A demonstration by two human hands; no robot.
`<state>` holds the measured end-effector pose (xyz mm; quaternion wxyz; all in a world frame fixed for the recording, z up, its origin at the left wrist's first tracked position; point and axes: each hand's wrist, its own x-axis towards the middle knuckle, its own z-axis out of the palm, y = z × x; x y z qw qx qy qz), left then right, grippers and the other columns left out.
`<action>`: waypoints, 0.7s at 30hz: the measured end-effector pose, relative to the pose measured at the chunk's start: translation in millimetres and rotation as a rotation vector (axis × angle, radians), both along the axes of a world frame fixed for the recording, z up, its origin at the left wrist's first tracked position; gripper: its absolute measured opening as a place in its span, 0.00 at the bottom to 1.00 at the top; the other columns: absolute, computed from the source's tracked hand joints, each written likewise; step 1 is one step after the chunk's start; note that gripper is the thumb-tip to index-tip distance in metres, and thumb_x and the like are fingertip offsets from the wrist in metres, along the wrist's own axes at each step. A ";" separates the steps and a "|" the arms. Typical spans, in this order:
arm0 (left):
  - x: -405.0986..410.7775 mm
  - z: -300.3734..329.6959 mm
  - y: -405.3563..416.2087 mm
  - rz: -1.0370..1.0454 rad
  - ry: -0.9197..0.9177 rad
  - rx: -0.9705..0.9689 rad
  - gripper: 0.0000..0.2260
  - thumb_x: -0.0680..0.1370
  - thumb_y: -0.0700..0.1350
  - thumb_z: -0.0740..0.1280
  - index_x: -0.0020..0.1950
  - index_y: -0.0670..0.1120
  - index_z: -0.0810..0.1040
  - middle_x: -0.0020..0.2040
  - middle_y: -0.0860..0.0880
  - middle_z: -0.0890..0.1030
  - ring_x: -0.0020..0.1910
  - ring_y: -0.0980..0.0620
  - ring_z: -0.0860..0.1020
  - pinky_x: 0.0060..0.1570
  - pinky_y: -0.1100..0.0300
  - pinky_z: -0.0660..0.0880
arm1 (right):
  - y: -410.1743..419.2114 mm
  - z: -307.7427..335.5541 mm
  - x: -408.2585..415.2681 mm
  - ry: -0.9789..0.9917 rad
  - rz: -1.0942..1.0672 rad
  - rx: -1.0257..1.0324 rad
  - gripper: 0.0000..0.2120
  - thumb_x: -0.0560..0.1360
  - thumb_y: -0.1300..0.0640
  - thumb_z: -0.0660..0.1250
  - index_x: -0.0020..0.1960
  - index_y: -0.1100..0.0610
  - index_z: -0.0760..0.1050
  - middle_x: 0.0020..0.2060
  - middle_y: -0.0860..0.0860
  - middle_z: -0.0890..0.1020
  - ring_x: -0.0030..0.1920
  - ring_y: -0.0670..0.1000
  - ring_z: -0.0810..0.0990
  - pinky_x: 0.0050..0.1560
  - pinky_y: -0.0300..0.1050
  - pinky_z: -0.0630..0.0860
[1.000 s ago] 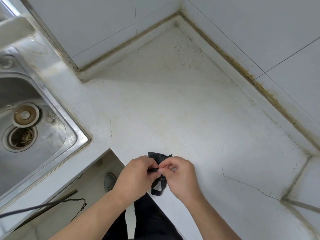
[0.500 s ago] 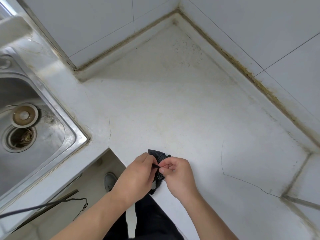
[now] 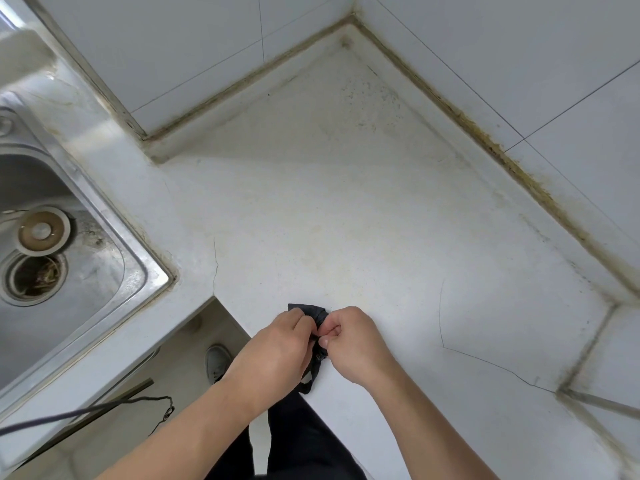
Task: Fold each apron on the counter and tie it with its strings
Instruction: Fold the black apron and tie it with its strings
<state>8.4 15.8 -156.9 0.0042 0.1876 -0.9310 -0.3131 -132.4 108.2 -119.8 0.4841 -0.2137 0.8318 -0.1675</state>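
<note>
Right, both hands are bunched together at the near edge of the desk (image 3: 346, 220), working a small dark apron (image 3: 313, 311) that is folded down to a tight bundle. Left hand (image 3: 273, 351) curls its fingers round the bundle from the left; right hand (image 3: 353, 341) pinches at it from the right, thumb and fingertips pressed in where the two hands meet. Only a corner of dark cloth peeks out above the knuckles, and a string (image 3: 313, 374) drops in a loop below the hands, hanging just over the desk edge. How the string runs inside the grip is hidden.

Around them, the white desk runs back into a corner of tiled wall (image 3: 485, 46), with grimy brown sealant along both joints and specks of dirt near the corner. Thin cracks cross the surface to the right of the hands and another runs up from the inner edge of the desk on the left.

Over on the left sits a steel sink (image 3: 114, 244). Inside it, a round plug (image 3: 41, 230) lies beside the open drain (image 3: 34, 277), and brownish debris sits in the drain basket.

Down below the desk edge, a shoe (image 3: 216, 362) shows on the floor, dark trousers (image 3: 304, 438) fill the gap between the forearms, and a thin dark cable (image 3: 86, 412) trails in from the left. No writing is readable anywhere.
</note>
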 end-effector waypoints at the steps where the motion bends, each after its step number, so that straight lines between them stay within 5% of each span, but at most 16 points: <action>1: -3.1 1.3 -2.6 -0.021 -0.014 -0.015 0.02 0.75 0.42 0.66 0.45 0.46 0.78 0.39 0.52 0.74 0.35 0.54 0.71 0.28 0.64 0.65 | -1.0 1.6 -1.5 0.004 0.034 0.013 0.15 0.76 0.66 0.65 0.36 0.51 0.80 0.32 0.49 0.81 0.32 0.47 0.76 0.34 0.40 0.73; 4: -8.7 0.8 -8.7 -0.065 -0.030 -0.022 0.06 0.70 0.40 0.71 0.40 0.47 0.75 0.36 0.52 0.73 0.32 0.54 0.70 0.27 0.63 0.64 | -4.3 5.7 -5.5 0.011 0.150 0.045 0.10 0.76 0.65 0.64 0.41 0.56 0.81 0.33 0.53 0.81 0.33 0.50 0.74 0.34 0.45 0.73; 6: -8.3 -0.7 -11.9 -0.095 -0.022 -0.019 0.02 0.73 0.42 0.66 0.41 0.47 0.75 0.37 0.52 0.74 0.34 0.53 0.73 0.27 0.61 0.69 | -6.1 8.1 -7.1 0.010 0.198 0.061 0.09 0.76 0.65 0.64 0.41 0.56 0.80 0.34 0.51 0.80 0.33 0.50 0.74 0.34 0.45 0.72; 9: -7.3 -2.1 -12.7 -0.097 -0.003 -0.010 0.08 0.77 0.46 0.57 0.44 0.47 0.75 0.39 0.53 0.74 0.36 0.54 0.72 0.29 0.58 0.73 | -8.6 10.1 -10.1 0.009 0.210 0.080 0.09 0.77 0.64 0.63 0.43 0.58 0.80 0.38 0.56 0.84 0.34 0.51 0.74 0.34 0.45 0.72; 12: -4.0 -2.0 -13.5 -0.067 -0.007 0.005 0.08 0.80 0.46 0.59 0.48 0.47 0.77 0.43 0.53 0.75 0.39 0.55 0.73 0.34 0.59 0.75 | -9.4 8.6 -13.2 -0.021 0.167 0.089 0.08 0.77 0.64 0.63 0.46 0.62 0.81 0.35 0.56 0.80 0.35 0.52 0.74 0.36 0.46 0.72; 16: 0.5 2.0 -0.7 0.212 -0.043 0.146 0.03 0.81 0.46 0.71 0.51 0.49 0.78 0.45 0.56 0.77 0.40 0.57 0.77 0.37 0.61 0.77 | -9.7 7.4 -15.5 -0.142 -0.033 0.101 0.06 0.79 0.62 0.65 0.48 0.59 0.81 0.41 0.52 0.84 0.40 0.55 0.86 0.51 0.53 0.83; 21: -2.9 15.6 23.5 0.611 -0.088 0.419 0.06 0.80 0.46 0.71 0.45 0.54 0.77 0.43 0.57 0.79 0.44 0.58 0.78 0.43 0.66 0.74 | -7.4 -1.1 -13.0 -0.283 -0.253 0.102 0.06 0.80 0.63 0.66 0.47 0.59 0.81 0.33 0.50 0.80 0.31 0.50 0.82 0.56 0.58 0.84</action>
